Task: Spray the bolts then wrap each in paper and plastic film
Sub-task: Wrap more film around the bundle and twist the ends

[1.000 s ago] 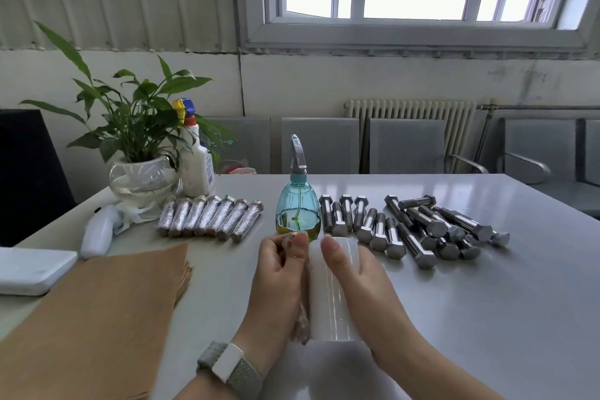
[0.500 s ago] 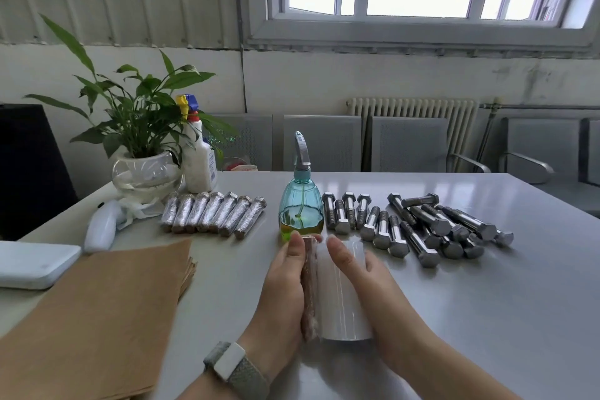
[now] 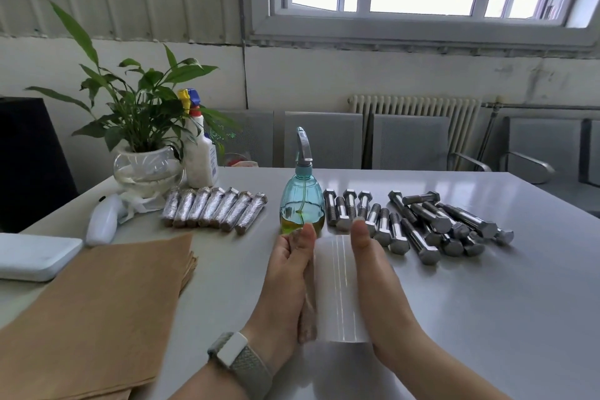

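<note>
My left hand (image 3: 287,279) grips a paper-wrapped bolt (image 3: 307,318) that lies lengthwise against a roll of clear plastic film (image 3: 337,289). My right hand (image 3: 376,286) holds the roll from the right, thumb on top. Just beyond them stands a teal spray bottle (image 3: 302,201) with yellow liquid. Several bare steel bolts (image 3: 418,224) lie to its right. A row of several film-wrapped bolts (image 3: 214,209) lies to its left. A stack of brown paper sheets (image 3: 94,308) covers the near left of the table.
A potted plant in a glass bowl (image 3: 147,169) and a white spray bottle (image 3: 201,156) stand at the back left. A white handheld device (image 3: 104,221) and a flat white box (image 3: 32,256) lie at the left edge. Grey chairs (image 3: 324,140) line the far side.
Both hands moved slightly nearer and lower with the roll. The wrapped bolt turned against the roll, and my left thumb now lies over the bolt's far end.
</note>
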